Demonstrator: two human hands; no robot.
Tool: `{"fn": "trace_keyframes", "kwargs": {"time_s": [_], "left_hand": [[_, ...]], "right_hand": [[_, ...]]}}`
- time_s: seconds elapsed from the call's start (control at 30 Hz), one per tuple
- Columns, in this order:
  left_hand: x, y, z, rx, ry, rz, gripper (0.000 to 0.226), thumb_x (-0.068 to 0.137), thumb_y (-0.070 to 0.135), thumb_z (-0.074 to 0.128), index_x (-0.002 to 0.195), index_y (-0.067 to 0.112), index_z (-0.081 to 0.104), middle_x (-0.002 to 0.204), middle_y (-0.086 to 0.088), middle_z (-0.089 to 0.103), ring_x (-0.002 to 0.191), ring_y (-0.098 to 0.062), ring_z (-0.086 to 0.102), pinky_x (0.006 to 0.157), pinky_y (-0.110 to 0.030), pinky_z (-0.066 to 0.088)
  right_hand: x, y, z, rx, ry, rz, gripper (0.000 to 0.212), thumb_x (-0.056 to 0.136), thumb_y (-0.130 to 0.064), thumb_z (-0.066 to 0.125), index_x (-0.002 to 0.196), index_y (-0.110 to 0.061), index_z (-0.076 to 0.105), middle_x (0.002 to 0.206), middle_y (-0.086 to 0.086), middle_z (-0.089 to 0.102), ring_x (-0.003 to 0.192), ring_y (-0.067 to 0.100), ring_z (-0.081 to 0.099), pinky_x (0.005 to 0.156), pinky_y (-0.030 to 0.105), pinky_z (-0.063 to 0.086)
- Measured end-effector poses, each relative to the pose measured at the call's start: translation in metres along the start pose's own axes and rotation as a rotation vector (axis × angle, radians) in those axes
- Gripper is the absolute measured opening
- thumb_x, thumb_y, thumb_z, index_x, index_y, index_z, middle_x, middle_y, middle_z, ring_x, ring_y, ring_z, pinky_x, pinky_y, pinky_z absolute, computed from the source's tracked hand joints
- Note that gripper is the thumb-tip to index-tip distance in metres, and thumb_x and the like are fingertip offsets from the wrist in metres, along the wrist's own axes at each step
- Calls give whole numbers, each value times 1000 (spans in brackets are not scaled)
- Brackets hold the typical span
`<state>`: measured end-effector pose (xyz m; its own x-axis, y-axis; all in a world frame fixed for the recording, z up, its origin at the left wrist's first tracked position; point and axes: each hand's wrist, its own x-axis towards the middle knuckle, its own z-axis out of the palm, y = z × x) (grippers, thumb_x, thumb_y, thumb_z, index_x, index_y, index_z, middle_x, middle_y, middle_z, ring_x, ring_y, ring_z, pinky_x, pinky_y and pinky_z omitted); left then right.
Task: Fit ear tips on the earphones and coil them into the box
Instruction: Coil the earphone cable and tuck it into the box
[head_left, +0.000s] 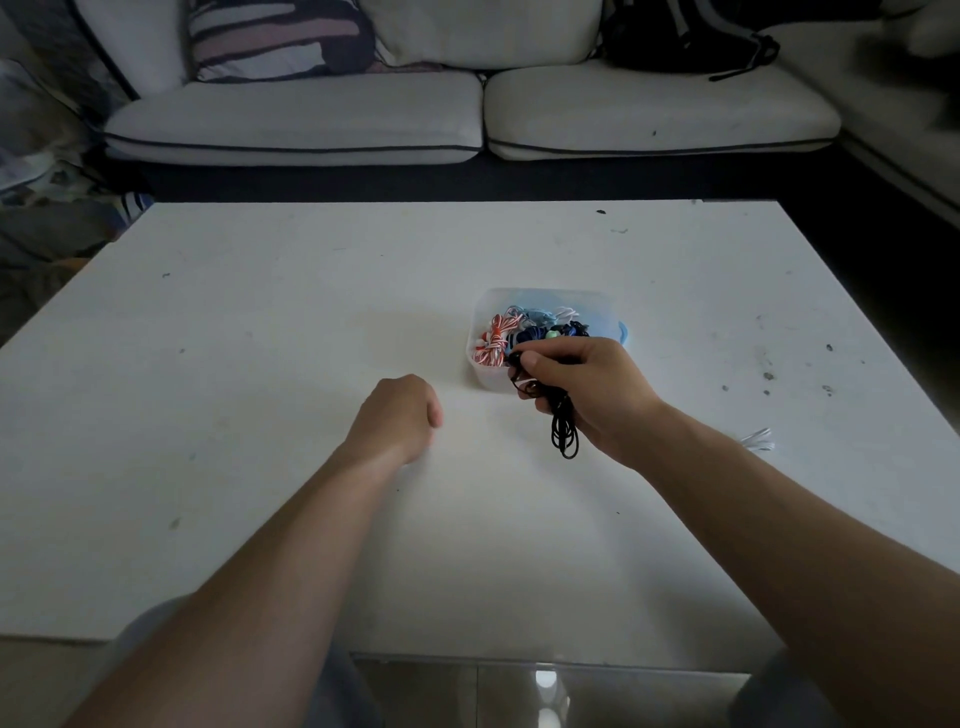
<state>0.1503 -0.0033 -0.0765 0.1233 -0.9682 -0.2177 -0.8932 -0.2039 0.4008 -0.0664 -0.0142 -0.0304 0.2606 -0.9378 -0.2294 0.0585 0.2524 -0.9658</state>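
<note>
Black earphones (563, 426) gripped in right hand (587, 395), fingers closed round coil, long axis hanging toward counter (260, 312). Box (483, 376) lies just beyond, touching fingertips. Left hand (400, 415) loosely curled, empty, farther from box.

Your right hand (582, 395) covers the near right corner of the box (485, 376) and most of the black earphones (563, 431); you cannot tell whether their buds carry tips. Your left hand (400, 415) curls its fingers under, hiding whatever it may hold. The coils in the box blur together. The white cable (757, 440) disappears behind your right forearm.
</note>
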Motion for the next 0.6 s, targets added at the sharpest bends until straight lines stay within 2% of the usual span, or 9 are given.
{"fn": "trace_keyframes", "kwargs": {"time_s": [0.1, 0.17, 0.23, 0.3, 0.33, 0.4, 0.47, 0.6], "left_hand": [[0, -3, 0, 1, 30, -29, 30, 78, 2, 54, 68, 28, 66, 89, 5, 71, 79, -17, 68, 73, -31, 58], [-2, 3, -7, -16, 70, -28, 26, 78, 6, 57, 70, 29, 68, 87, 8, 71, 79, -16, 68, 73, -30, 58], [-8, 16, -19, -122, 135, 6, 21, 79, 9, 66, 76, 29, 71, 84, 11, 71, 80, -11, 67, 75, -24, 55], [-20, 31, -35, -371, 176, 63, 15, 81, 10, 74, 82, 25, 75, 80, 11, 71, 75, -4, 66, 70, -14, 49], [-28, 38, -42, -529, 176, 83, 14, 82, 9, 75, 83, 23, 75, 79, 10, 72, 73, -4, 67, 69, -13, 50], [-42, 46, -54, -854, 123, 101, 15, 85, 4, 72, 87, 18, 76, 82, 3, 73, 75, -10, 69, 75, -21, 56], [-50, 51, -59, -1124, 39, 84, 18, 89, -3, 66, 93, 12, 75, 89, -4, 74, 79, -13, 70, 78, -21, 56], [-53, 60, -63, -1428, -61, -1, 23, 91, -8, 58, 95, 7, 74, 92, -8, 75, 83, -16, 72, 76, -19, 56]], "right_hand": [[0, -1, 0, 7, -4, 1, 17, 97, -4, 60, 107, 1, 72, 80, 9, 71, 69, 18, 64, 58, 22, 47], [-1, -2, 0, 13, -3, 3, 17, 97, -3, 60, 107, 2, 72, 80, 9, 70, 68, 18, 64, 57, 21, 47], [-2, -3, 1, 27, -6, 1, 16, 97, -3, 59, 106, 1, 72, 80, 9, 70, 68, 18, 64, 57, 22, 47], [-3, -4, 3, 34, -15, -10, 16, 97, -4, 59, 105, -1, 73, 81, 8, 70, 68, 17, 64, 58, 22, 47], [-4, -4, 5, 33, -21, -17, 16, 97, -4, 59, 105, -2, 73, 80, 7, 71, 68, 16, 64, 59, 22, 47], [-5, -6, 9, 36, -39, -31, 18, 98, -5, 59, 108, -1, 72, 81, 6, 71, 69, 15, 64, 60, 22, 47], [-8, -8, 12, 50, -63, -50, 19, 98, -5, 58, 109, 1, 71, 85, 8, 70, 69, 15, 64, 61, 22, 47], [-13, -9, 16, 61, -86, -94, 18, 98, -5, 58, 108, 0, 72, 91, 14, 69, 70, 16, 63, 62, 23, 47]]}}
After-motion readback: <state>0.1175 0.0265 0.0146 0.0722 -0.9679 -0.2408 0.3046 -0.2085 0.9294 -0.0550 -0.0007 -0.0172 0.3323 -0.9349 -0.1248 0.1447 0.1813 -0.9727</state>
